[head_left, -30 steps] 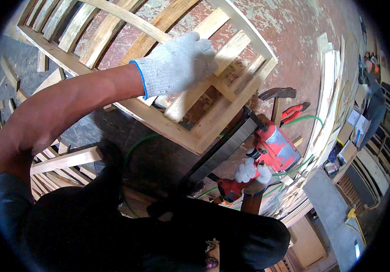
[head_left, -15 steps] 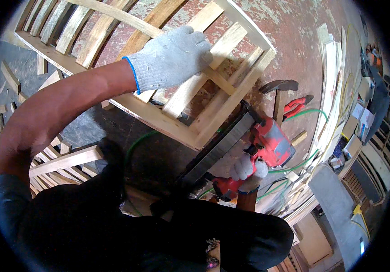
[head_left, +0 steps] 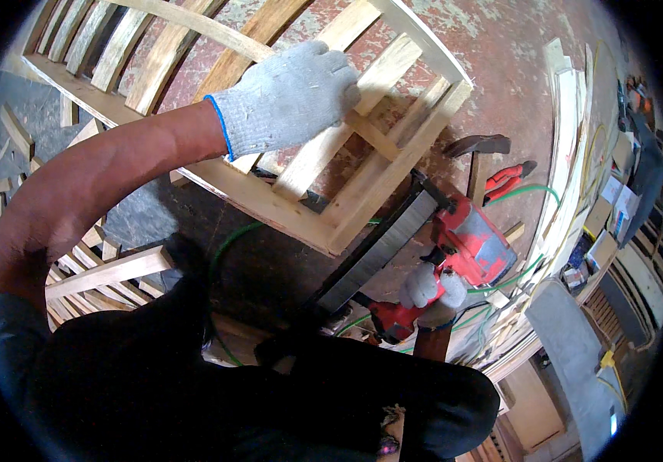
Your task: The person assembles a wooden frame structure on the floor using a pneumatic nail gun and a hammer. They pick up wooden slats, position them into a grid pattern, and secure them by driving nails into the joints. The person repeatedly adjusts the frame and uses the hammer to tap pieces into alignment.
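My left hand point(head_left: 289, 100), in a grey-white work glove with a blue cuff, is closed over a narrow wooden strip point(head_left: 212, 32). This strip lies across the slats of a slatted wooden frame point(head_left: 393, 173), and one end shows beyond my fingers, close to the frame's near-right rail. My right hand point(head_left: 431, 291), gloved too, is wrapped round the handle of a red nail gun point(head_left: 476, 240). The gun's long dark magazine slants down to the left, and its nose is beside the outer side of that rail. Whether the nose touches the wood, I cannot tell.
A hammer point(head_left: 476, 148) and red-handled pliers point(head_left: 507, 180) lie on the floor right of the frame. A green air hose point(head_left: 226, 250) curves beneath it. Loose wood pieces point(head_left: 115, 269) are heaped at left; long pale strips point(head_left: 569, 138) run along the right.
The nail gun and my right hand have shifted slightly to the right. My left hand stays closed on the wooden strip, almost unmoved.
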`<state>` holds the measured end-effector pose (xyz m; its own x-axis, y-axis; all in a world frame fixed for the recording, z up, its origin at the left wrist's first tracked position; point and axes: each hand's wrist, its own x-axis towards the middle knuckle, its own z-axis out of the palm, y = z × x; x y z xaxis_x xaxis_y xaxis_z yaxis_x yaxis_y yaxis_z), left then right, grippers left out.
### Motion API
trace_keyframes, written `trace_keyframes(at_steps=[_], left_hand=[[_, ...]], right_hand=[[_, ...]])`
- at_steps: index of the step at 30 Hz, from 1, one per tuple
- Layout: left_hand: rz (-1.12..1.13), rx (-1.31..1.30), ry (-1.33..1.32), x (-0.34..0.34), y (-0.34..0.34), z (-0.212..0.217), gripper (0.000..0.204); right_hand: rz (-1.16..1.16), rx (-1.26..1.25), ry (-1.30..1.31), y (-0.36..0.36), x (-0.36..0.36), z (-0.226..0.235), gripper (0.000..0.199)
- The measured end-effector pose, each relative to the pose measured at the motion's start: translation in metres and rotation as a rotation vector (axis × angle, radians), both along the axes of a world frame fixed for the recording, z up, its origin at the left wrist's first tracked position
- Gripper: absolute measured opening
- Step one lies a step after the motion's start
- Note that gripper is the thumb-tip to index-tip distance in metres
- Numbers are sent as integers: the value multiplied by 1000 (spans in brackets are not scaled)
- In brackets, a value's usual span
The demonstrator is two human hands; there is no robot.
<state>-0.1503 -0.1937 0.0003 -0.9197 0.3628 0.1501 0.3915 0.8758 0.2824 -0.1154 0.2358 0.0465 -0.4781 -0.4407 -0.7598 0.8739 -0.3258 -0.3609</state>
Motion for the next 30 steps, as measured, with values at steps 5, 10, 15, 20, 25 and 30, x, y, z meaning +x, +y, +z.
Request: trace_keyframes(at_steps=[5, 10, 15, 20, 25, 30], left_hand=[[-12, -58, -48, 0, 1, 2, 15], [-63, -81, -11, 0, -1, 5, 20], [-57, -122, -58, 2, -1, 16, 24], [-46, -96, -43, 0, 0, 22, 27], [-79, -56, -95, 2, 2, 37, 36], [241, 127, 40, 48, -8, 69, 40]], right_hand=[[-3, -9, -3, -2, -1, -2, 24], [-13, -42, 12, -6, -1, -2, 23], [-43, -88, 45, -15, 3, -1, 23], [-110, -50, 118, -24, 18, 4, 23], [-211, 110, 209, -1, 37, -10, 30], [-214, 194, 90, 16, 45, -3, 32]])
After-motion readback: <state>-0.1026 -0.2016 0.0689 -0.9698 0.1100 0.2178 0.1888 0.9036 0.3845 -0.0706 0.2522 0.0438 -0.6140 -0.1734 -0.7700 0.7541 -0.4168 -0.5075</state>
